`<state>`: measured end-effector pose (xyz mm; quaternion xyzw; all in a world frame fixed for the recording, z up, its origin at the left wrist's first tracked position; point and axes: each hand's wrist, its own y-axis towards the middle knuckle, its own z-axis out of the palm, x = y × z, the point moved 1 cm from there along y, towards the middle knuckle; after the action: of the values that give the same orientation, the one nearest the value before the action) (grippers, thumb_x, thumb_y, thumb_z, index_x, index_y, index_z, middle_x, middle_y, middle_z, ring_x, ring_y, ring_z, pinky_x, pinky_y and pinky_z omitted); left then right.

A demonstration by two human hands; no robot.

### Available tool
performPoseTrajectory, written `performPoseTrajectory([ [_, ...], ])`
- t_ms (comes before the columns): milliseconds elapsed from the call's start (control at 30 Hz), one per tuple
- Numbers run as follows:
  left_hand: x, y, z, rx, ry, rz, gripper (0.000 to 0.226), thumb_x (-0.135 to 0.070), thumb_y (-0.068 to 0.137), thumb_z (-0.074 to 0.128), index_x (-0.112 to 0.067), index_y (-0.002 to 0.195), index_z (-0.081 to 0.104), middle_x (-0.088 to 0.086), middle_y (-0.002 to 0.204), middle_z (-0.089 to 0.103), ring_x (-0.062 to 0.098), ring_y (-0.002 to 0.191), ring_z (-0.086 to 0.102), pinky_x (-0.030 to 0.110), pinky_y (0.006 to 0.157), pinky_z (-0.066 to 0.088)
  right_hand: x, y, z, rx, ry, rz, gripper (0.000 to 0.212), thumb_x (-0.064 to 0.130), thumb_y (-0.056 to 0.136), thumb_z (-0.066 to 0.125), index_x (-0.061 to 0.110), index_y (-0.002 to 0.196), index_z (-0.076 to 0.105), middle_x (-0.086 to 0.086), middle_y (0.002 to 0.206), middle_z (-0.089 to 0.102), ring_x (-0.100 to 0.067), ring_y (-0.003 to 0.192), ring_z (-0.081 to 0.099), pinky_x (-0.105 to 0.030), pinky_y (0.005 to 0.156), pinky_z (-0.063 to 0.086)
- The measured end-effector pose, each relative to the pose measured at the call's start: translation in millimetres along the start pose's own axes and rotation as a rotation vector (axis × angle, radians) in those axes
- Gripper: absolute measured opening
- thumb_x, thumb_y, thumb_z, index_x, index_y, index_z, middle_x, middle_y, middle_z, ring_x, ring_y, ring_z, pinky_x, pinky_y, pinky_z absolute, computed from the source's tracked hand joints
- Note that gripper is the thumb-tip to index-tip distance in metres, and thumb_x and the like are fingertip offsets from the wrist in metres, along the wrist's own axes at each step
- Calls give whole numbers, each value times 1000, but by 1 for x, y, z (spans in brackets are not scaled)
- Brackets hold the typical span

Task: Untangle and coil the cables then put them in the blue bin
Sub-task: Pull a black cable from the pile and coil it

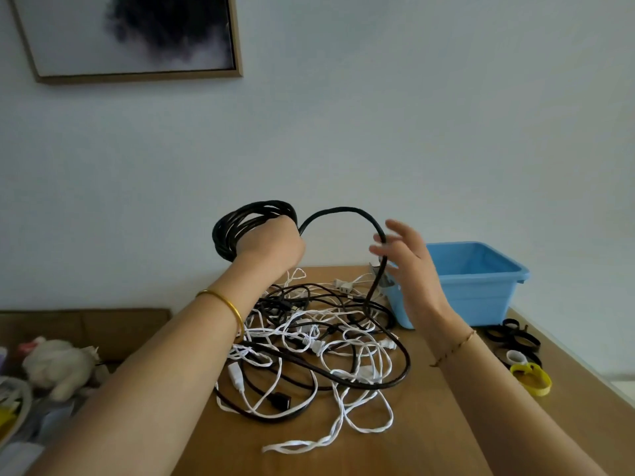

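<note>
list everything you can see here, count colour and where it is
coil: one, black, held up above the table
tangle: many cables, black and white, middle of the table; one black strand arcs up to the coil
bin: one, blue, far right of the table
straps: several, mostly black, one white, one yellow, right edge of the table
table: one, brown wood, under it all
picture: one, dark blot in a wood frame, wall, upper left
plush toy: one, white, lower left
bangle: one, gold, left wrist
bracelet: one, thin, gold, right wrist
left hand: grips the coil
right hand: fingers spread, against the arcing strand
</note>
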<state>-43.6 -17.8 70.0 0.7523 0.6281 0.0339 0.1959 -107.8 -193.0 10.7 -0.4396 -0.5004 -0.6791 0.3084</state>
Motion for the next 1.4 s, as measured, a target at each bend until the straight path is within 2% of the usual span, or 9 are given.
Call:
performPoseTrajectory([
  [167, -10, -4, -4, 124, -48, 24, 19, -15, 93, 43, -7, 77, 51, 4, 63, 55, 18, 50, 50, 23, 48, 36, 10, 1, 15, -100, -586, -306, 45, 16, 94, 55, 22, 136, 41, -2, 124, 49, -12, 95, 53, -26, 78, 45],
  [333, -7, -24, -22, 800, -778, 22, 12, -14, 93, 48, -6, 95, 57, -7, 45, 39, 3, 30, 30, 14, 32, 25, 6, 24, -2, -278, -739, -427, 26, 17, 99, 44, 18, 119, 61, -4, 105, 56, -18, 83, 53, -36, 69, 46],
  [567, -3, -18, -30, 1289, -1611, 246, 18, -15, 87, 57, -2, 99, 60, -8, 43, 45, 0, 30, 39, 14, 31, 33, -22, 19, 10, -54, -477, -396, 30, 14, 100, 42, 19, 124, 58, 4, 83, 57, -10, 75, 52, -29, 72, 46],
  [667, -7, -10, -25, 1389, -1895, 264, 23, -14, 93, 51, 4, 106, 58, -1, 48, 53, 5, 34, 42, 18, 36, 39, -26, 13, 21, 9, -349, -310, 33, 12, 101, 37, 26, 126, 53, -13, 80, 59, -19, 66, 47, -32, 62, 43],
  [767, -18, -10, -20, 1287, -2166, 190, 24, -15, 92, 46, 4, 104, 56, 0, 47, 53, 10, 34, 50, 20, 36, 41, -32, 6, 29, 78, -316, -246, 22, 15, 102, 37, 19, 118, 51, -11, 69, 53, -21, 56, 42, -39, 53, 37],
  [1000, -33, 1, -23, 476, -2313, 43, 17, -18, 97, 41, -9, 92, 54, -9, 45, 47, 1, 36, 44, 14, 39, 39, -31, -24, 38, 404, -649, 3, 18, 12, 98, 37, 10, 116, 41, -4, 75, 57, -11, 56, 51, -23, 47, 43],
  [1133, -28, 10, -15, 36, -2090, -47, 12, -13, 96, 50, -14, 84, 49, -7, 47, 48, 7, 39, 45, 17, 43, 40, -12, -38, 40, 666, -872, 14, 12, 11, 95, 44, 8, 106, 50, -4, 85, 58, -15, 66, 55, -21, 53, 44],
  [1267, -22, 9, -1, -176, -1817, -15, 10, -9, 97, 48, -13, 88, 49, -4, 45, 49, 12, 39, 46, 22, 45, 40, 10, -33, 33, 685, -1002, 26, 23, 10, 94, 48, 8, 113, 59, -5, 91, 61, -20, 76, 57, -31, 69, 49],
  [1400, -22, 4, 6, -267, -1484, 115, 17, -5, 97, 44, -10, 113, 45, -4, 44, 55, 13, 40, 52, 24, 44, 45, 28, -21, 21, 619, -1150, 29, 24, 10, 91, 50, 10, 110, 65, -1, 83, 59, -12, 63, 50, -18, 51, 42],
])
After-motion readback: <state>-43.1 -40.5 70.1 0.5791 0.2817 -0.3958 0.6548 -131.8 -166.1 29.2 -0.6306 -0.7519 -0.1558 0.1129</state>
